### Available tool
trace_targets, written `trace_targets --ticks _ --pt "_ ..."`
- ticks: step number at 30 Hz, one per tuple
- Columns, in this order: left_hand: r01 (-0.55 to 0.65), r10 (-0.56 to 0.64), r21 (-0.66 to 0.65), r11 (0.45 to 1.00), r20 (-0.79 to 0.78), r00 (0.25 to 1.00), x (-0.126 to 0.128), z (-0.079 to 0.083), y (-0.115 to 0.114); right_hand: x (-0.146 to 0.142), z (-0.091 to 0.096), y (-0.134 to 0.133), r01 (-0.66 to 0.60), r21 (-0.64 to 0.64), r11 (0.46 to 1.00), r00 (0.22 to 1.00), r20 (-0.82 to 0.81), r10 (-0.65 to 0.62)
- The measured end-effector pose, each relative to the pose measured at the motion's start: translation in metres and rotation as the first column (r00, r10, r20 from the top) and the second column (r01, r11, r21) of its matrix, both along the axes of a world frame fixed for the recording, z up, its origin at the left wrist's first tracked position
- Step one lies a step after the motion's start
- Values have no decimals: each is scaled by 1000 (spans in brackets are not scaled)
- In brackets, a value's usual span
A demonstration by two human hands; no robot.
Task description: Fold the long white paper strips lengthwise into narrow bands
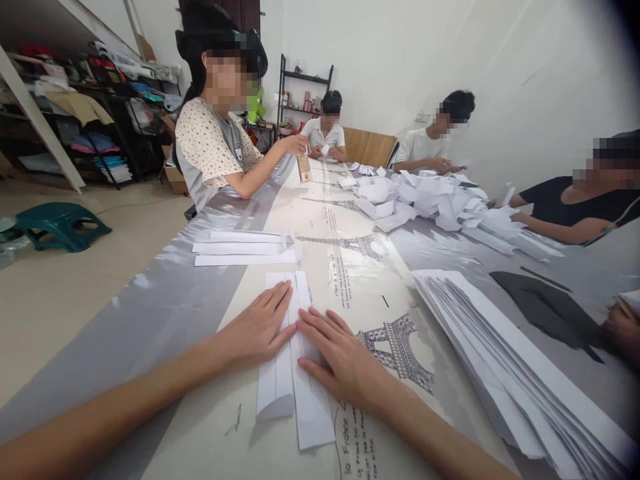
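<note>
Two long strips of folded white paper lie side by side in front of me on the printed table cover. My left hand (263, 323) presses flat on the left paper strip (275, 380), fingers stretched out and pointing away from me. On the right paper strip (313, 413) rests my right hand (337, 350), its fingers spread and laid flat. The fingertips of both hands come close together near the gap between the strips. Just beyond them, several folded paper strips (245, 248) lie crosswise on the left.
A thick stack of white paper (505, 360) lies to my right. Farther back is a heap of folded white papers (425, 197). Several people sit around the table; one at the left holds a small wooden block (304, 168). A green stool (60, 223) stands on the floor.
</note>
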State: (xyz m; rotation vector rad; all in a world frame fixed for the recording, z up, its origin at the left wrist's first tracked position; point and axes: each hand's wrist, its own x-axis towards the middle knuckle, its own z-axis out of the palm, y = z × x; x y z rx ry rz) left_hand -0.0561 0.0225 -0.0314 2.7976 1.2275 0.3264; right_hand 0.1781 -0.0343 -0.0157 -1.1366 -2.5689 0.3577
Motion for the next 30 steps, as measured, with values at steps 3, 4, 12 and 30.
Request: trace_targets --ticks 3,4,12,30 --pt "-2 2 21 1000 -4 1000 1 -5 2 -2 -3 -3 -7 3 1000 1000 2 7" --pt "-1 1 32 999 -4 1000 1 -6 3 -3 -4 -3 -6 8 1000 1000 5 6" --pt "-14 15 23 1000 -28 999 1 -4 3 10 17 -16 -42 34 999 999 26 41" --pt "-41 40 -23 999 -48 998 6 5 -2 9 18 -55 -404 261 877 914 69 401"
